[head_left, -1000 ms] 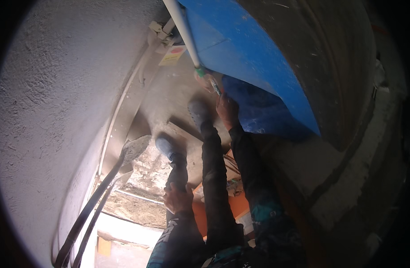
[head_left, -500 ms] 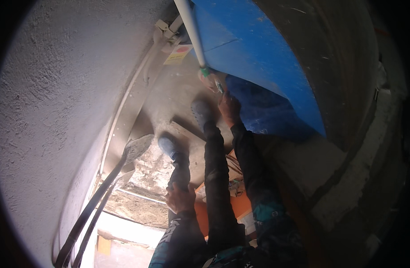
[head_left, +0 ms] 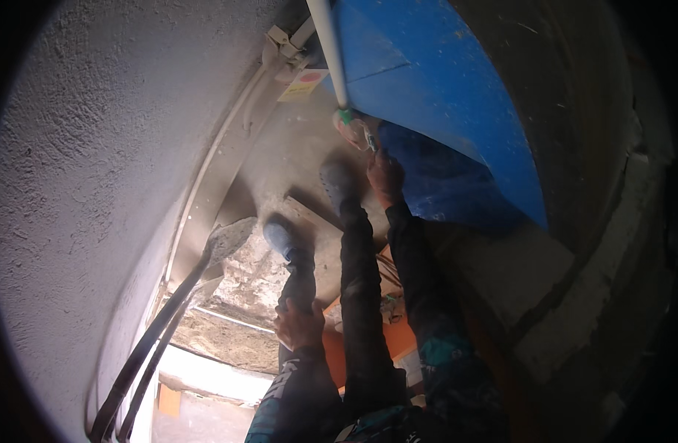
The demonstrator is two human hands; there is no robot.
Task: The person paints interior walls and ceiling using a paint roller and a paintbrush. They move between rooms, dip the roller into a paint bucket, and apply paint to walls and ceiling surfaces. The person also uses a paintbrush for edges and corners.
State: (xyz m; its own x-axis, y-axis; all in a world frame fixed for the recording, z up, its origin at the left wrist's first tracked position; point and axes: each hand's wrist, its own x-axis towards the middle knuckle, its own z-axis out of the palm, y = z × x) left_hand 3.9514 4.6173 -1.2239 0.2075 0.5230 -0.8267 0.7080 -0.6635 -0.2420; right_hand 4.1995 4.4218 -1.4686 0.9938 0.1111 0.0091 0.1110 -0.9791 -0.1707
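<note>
- Right hand (head_left: 385, 179): fingers closed round a slim object (head_left: 370, 140), possibly a tool, at its 11 o'clock.
- Left hand (head_left: 299, 325): fingers slightly spread over the leg (head_left: 298, 284).
- Step, I judge: work beside the white pipe (head_left: 331, 55); next calls for steady aim.

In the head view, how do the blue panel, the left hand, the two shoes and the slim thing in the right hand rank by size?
1. Blue panel, by far.
2. Left hand; nearness to the camera may enlarge it.
3. Two shoes, too alike to rank apart.
4. Slim thing in the right hand.
</note>
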